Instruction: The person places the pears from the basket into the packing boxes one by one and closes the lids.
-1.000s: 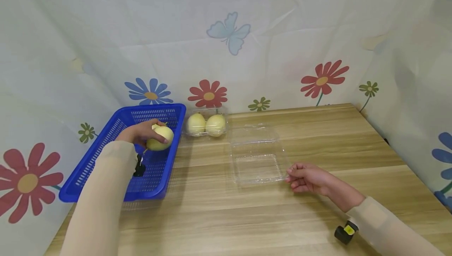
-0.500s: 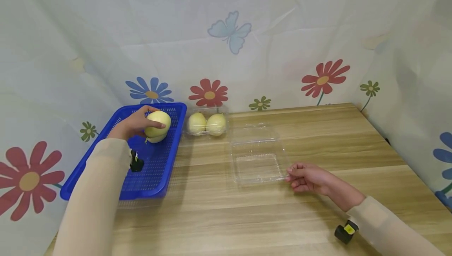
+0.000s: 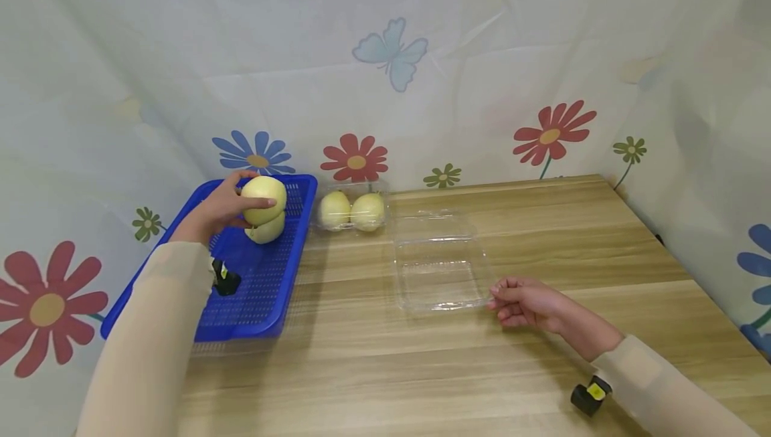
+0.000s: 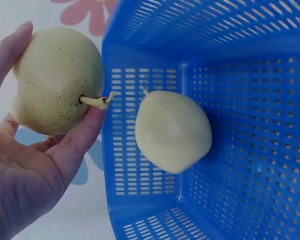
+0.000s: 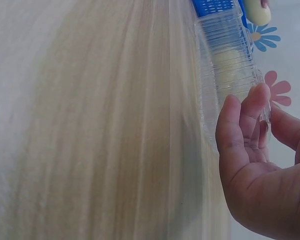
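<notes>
A pale yellow pear [image 3: 264, 197] is in my left hand [image 3: 218, 211], raised above the far end of the blue plastic basket [image 3: 299, 239]. The left wrist view shows my thumb and fingers around it and its short stem [image 4: 96, 102] pointing at the basket. Below it, a second pear [image 4: 173, 131] lies in the basket. My right hand [image 3: 530, 306] pinches the near right corner of an open clear plastic clamshell box [image 3: 438, 283] standing on the table. In the right wrist view the fingers [image 5: 230, 125] partly cover the box's edge.
Behind the open box, right of the basket, stands another clear box [image 3: 343, 226] holding two pears [image 3: 367, 212]. The wood-grain table [image 3: 385, 370] meets a flowered cloth backdrop [image 3: 470, 89] at the back. A black wrist camera [image 3: 590, 397] hangs under my right sleeve.
My left hand has lifted its pear up and slightly leftward, away from the second pear, which now shows more below it. The right hand and the open box have stayed put.
</notes>
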The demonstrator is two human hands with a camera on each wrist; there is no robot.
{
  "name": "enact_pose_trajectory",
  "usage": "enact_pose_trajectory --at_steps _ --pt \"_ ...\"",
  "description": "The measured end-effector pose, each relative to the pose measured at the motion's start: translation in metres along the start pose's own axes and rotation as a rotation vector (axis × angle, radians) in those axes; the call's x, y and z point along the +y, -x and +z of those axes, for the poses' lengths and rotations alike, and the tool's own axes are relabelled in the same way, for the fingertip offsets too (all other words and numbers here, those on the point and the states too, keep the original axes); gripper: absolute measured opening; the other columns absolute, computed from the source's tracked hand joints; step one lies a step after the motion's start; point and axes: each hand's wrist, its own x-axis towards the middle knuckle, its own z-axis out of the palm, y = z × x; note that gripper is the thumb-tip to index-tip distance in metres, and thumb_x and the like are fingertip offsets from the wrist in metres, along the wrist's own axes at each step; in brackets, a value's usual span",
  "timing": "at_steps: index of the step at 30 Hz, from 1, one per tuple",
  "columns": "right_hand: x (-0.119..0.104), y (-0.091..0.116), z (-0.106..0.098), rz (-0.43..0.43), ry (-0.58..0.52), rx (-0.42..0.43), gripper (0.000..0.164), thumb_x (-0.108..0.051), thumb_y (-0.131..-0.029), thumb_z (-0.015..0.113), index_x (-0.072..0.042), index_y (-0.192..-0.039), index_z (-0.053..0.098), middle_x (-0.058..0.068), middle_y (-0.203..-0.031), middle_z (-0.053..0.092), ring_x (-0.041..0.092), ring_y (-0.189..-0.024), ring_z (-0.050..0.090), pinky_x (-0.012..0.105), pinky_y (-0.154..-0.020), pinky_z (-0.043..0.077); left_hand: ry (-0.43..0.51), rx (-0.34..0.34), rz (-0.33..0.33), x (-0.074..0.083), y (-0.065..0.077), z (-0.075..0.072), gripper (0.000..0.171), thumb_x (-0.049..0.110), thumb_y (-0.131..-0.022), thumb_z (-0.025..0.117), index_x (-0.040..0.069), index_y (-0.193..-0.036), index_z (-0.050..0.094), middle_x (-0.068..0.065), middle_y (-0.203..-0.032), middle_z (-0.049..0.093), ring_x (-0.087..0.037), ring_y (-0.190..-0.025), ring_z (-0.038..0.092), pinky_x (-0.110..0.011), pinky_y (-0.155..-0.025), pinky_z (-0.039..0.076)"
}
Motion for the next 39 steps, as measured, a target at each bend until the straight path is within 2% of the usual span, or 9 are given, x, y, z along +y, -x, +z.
enact_pose_trajectory --at_steps 5,10,13,19,25,30,35,39 --pt "0.000 0.000 0.000 -0.001 -0.003 0.003 0.012 -0.020 -0.108 0.049 -0.015 -0.100 0.055 -0.010 -0.088 0.072 0.000 -0.072 0.064 0.020 -0.072 0.060 0.050 0.037 0.040 0.007 0.006 0.000 0.102 0.036 -0.096 0.071 0.015 -0.165 -0.001 -0.036 -0.163 0.021 -0.052 -0.139 0.044 -0.059 -0.102 0.055" --pt "-0.001 0.000 0.002 0.001 -0.003 0.005 0.012 -0.020 -0.108 0.049 -0.015 -0.099 0.055 -0.010 -0.088 0.072 0.000 -0.072 0.064 0.020 -0.072 0.060 0.125 0.068 0.070 0.015 0.012 -0.001 0.100 0.035 -0.096 0.071 0.017 -0.165 0.000 -0.034 -0.163 0.022 -0.049 -0.137 0.046 -0.040 -0.085 0.063" --pt "-0.001 -0.001 0.002 0.001 -0.004 0.005 0.012 -0.019 -0.108 0.050 -0.015 -0.099 0.056 -0.010 -0.087 0.072 0.000 -0.071 0.064 0.020 -0.072 0.060 0.151 0.096 0.090 0.019 0.015 -0.001 0.098 0.034 -0.096 0.072 0.017 -0.164 0.003 -0.034 -0.161 0.025 -0.047 -0.135 0.046 -0.031 -0.077 0.062" --pt "0.001 -0.001 0.002 0.000 -0.004 0.004 0.012 -0.019 -0.108 0.050 -0.015 -0.098 0.056 -0.009 -0.087 0.072 0.000 -0.071 0.064 0.020 -0.072 0.061 0.179 0.146 0.126 0.027 0.021 0.002 0.097 0.031 -0.095 0.072 0.017 -0.164 0.006 -0.033 -0.158 0.025 -0.047 -0.136 0.045 -0.027 -0.073 0.062" --pt "0.002 -0.002 0.002 -0.002 -0.002 -0.002 0.013 -0.019 -0.108 0.050 -0.017 -0.097 0.056 -0.010 -0.087 0.073 0.000 -0.071 0.064 0.020 -0.072 0.060 0.233 0.166 0.161 0.037 0.028 0.005 0.095 0.029 -0.096 0.072 0.022 -0.163 0.006 -0.030 -0.162 0.022 -0.047 -0.139 0.043 -0.018 -0.069 0.058" --pt "0.001 -0.001 0.002 -0.005 0.004 -0.008 0.013 -0.020 -0.108 0.049 -0.017 -0.098 0.056 -0.010 -0.087 0.072 0.000 -0.071 0.064 0.020 -0.072 0.060 0.246 0.177 0.185 0.047 0.034 0.006 0.094 0.027 -0.095 0.073 0.023 -0.163 0.008 -0.029 -0.165 0.021 -0.049 -0.142 0.042 -0.018 -0.070 0.058" --pt "0.001 -0.001 0.002 -0.005 0.008 -0.008 0.012 -0.020 -0.108 0.049 -0.016 -0.099 0.056 -0.010 -0.087 0.072 0.000 -0.071 0.064 0.020 -0.072 0.060 0.230 0.195 0.211 0.058 0.041 0.011 0.095 0.025 -0.094 0.074 0.021 -0.164 0.010 -0.028 -0.161 0.028 -0.045 -0.140 0.044 -0.018 -0.072 0.059" --pt "0.000 0.000 0.002 0.000 0.014 -0.002 0.012 -0.020 -0.108 0.050 -0.015 -0.099 0.056 -0.010 -0.087 0.072 0.000 -0.071 0.064 0.020 -0.072 0.060 0.206 0.201 0.221 0.068 0.046 0.018 0.094 0.027 -0.093 0.075 0.022 -0.163 0.013 -0.027 -0.159 0.031 -0.043 -0.137 0.047 -0.023 -0.077 0.062"
